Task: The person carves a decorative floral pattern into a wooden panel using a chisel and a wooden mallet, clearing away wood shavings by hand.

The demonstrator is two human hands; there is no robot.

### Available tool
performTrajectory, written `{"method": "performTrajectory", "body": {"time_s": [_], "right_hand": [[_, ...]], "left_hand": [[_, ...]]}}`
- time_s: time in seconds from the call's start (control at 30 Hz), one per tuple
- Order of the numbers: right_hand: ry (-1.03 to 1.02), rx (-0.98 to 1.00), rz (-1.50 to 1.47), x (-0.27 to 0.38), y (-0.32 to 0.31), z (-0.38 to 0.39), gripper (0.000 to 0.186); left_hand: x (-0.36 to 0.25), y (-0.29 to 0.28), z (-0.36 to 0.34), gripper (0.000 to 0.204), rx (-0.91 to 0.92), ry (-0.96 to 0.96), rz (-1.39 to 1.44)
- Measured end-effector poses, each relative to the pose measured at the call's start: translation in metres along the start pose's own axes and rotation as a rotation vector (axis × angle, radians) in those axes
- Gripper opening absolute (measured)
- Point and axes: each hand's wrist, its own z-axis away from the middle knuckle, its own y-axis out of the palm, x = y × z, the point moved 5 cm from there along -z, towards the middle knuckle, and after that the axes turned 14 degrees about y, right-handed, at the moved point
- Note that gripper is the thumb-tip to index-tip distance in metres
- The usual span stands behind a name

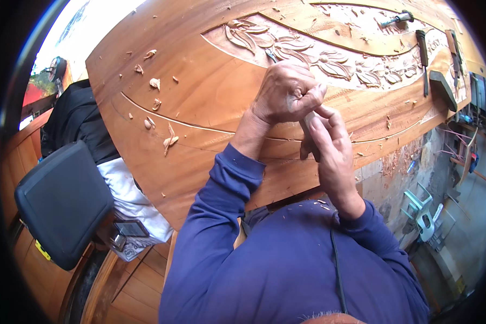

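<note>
A carved wooden panel (200, 97) lies before me, with leaf and flower relief (335, 63) in a sunken band. My left hand (287, 93) is closed in a fist around a carving chisel, resting near the border of the relief. Only the chisel's metal tip (271, 55) shows beyond the fist, at the carved leaves. Just right of and nearer than it, my right hand (333, 146) is closed on the rear of the tool, thumb along it. A dark brownish part shows below the right fingers; its full shape is hidden.
Curled wood shavings (155, 83) lie scattered over the panel. A mallet (443, 90), a dark-handled chisel (422, 51) and another tool (398, 19) rest at the far right. A black padded seat (65, 202) stands left; a pale green stool (424, 213) sits on the floor right.
</note>
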Motion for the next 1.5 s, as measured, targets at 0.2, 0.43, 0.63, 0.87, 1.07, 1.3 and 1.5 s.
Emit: {"method": "performTrajectory", "body": {"time_s": [0.2, 0.43, 0.63, 0.87, 1.07, 1.3, 1.5], "right_hand": [[-0.422, -0.198, -0.088, 0.011, -0.012, -0.004, 0.028], [-0.013, -0.005, -0.018, 0.018, -0.008, 0.009, 0.035], [0.054, 0.057, -0.160, -0.017, -0.019, 0.017, 0.036], [0.218, 0.132, -0.273, -0.009, 0.000, 0.011, 0.034], [0.325, 0.067, -0.376, 0.019, 0.035, 0.026, 0.038], [0.202, 0.031, -0.425, -0.010, 0.043, 0.017, 0.037], [0.061, -0.013, -0.072, 0.044, 0.022, 0.010, 0.035]], "left_hand": [[-0.001, -0.002, -0.007, 0.031, -0.080, 0.036, -0.022], [-0.018, 0.001, -0.011, 0.034, -0.225, 0.179, -0.097], [-0.026, 0.018, -0.001, 0.044, 0.057, 0.125, -0.146], [-0.011, 0.002, 0.005, 0.053, -0.072, -0.050, -0.063], [-0.005, -0.009, 0.008, 0.047, -0.180, -0.103, 0.149], [0.002, -0.010, 0.014, 0.049, -0.153, -0.042, 0.112], [-0.008, -0.011, -0.003, 0.053, -0.294, 0.042, 0.032]]}}
